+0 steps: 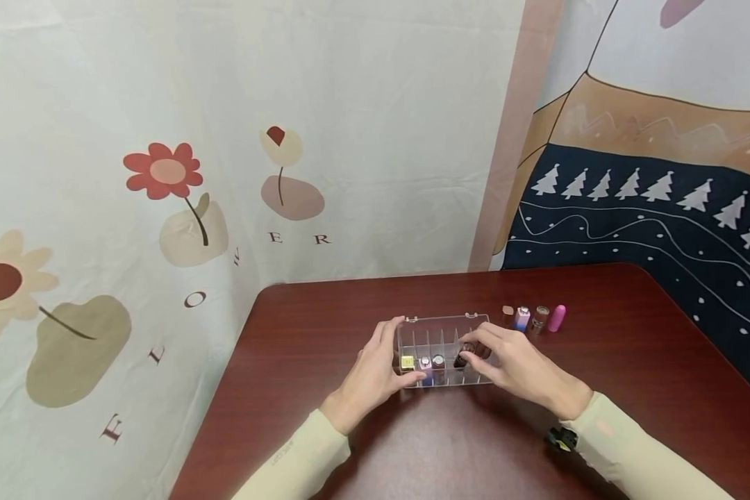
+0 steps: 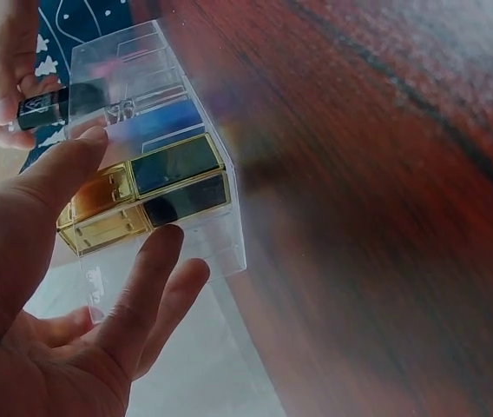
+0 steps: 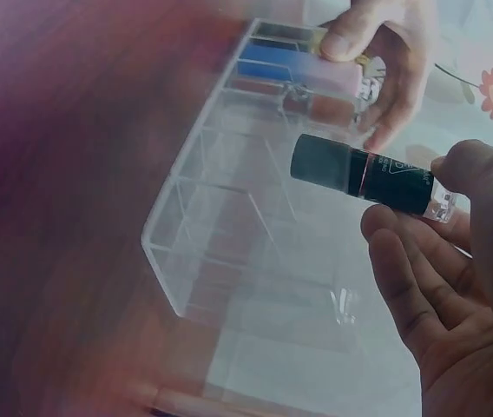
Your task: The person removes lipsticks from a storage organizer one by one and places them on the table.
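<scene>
A clear plastic lipstick organizer (image 1: 456,384) with divided compartments sits on the table. My left hand (image 1: 376,368) holds its left end, thumb at the front edge and fingers toward the back. My right hand (image 1: 520,361) pinches a black lipstick (image 3: 364,174) by its clear-tipped end, between thumb and fingers. The lipstick is tilted over a compartment right of the filled ones. Left to right, the box holds a gold-and-black lipstick (image 2: 177,165), a blue-and-pink lipstick (image 3: 285,68) and a clear-cased lipstick (image 1: 438,362). The right hand covers part of the box's right end in the head view.
Behind the right hand stand a small brown-topped tube (image 1: 507,312), a pink-and-blue lipstick (image 1: 521,319), a clear-cased tube (image 1: 540,318) and a bright pink tube (image 1: 557,319). The reddish-brown table (image 1: 325,347) meets patterned cloth (image 1: 375,173) at the back. A dark wristband (image 1: 561,439) is on the right sleeve.
</scene>
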`<state>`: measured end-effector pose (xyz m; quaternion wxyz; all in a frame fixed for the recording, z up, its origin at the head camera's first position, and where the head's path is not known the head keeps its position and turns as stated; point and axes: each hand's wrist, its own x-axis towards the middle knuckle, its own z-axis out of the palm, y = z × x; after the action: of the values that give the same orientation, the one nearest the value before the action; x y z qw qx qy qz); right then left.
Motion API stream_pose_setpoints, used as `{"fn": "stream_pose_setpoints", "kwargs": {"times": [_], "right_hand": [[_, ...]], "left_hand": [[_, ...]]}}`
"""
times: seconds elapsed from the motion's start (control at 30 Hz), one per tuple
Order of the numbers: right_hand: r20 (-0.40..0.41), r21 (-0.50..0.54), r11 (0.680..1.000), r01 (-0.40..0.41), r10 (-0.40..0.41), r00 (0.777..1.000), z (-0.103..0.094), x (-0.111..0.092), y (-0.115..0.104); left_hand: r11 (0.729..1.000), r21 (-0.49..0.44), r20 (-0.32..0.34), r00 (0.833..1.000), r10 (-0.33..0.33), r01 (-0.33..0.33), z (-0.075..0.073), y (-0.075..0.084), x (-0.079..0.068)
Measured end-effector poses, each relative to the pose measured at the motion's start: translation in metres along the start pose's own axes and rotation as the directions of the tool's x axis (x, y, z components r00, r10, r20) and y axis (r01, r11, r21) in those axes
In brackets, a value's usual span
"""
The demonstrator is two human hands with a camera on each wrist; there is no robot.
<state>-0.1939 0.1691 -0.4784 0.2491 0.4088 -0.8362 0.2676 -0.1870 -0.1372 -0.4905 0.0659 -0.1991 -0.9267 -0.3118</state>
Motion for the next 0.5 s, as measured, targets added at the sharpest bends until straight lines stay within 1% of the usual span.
{"fn": "stream_pose_setpoints", "kwargs": {"times": [0.1, 0.23, 0.37, 0.5], "right_hand": [[-0.026, 0.022, 1.000, 0.016, -0.015, 1.000, -0.005, 0.001, 0.003], [-0.042, 0.032, 0.999, 0.012, -0.011, 0.999, -0.013, 0.002, 0.004], [-0.066, 0.010, 1.000, 0.015, -0.015, 0.998, -0.020, 0.004, 0.006], [-0.087, -0.005, 1.000, 0.028, -0.028, 0.996, -0.029, 0.005, 0.009]], "left_hand": [[1.000, 0.003, -0.002, 1.000, -0.007, 0.007, 0.000, 0.001, 0.000], [1.000, 0.006, 0.008, 1.000, -0.021, 0.021, 0.001, 0.000, -0.001], [1.000, 0.004, 0.026, 0.999, -0.028, 0.027, 0.000, 0.000, -0.001], [1.000, -0.001, 0.036, 0.999, -0.008, 0.008, -0.001, -0.001, -0.002]]}}
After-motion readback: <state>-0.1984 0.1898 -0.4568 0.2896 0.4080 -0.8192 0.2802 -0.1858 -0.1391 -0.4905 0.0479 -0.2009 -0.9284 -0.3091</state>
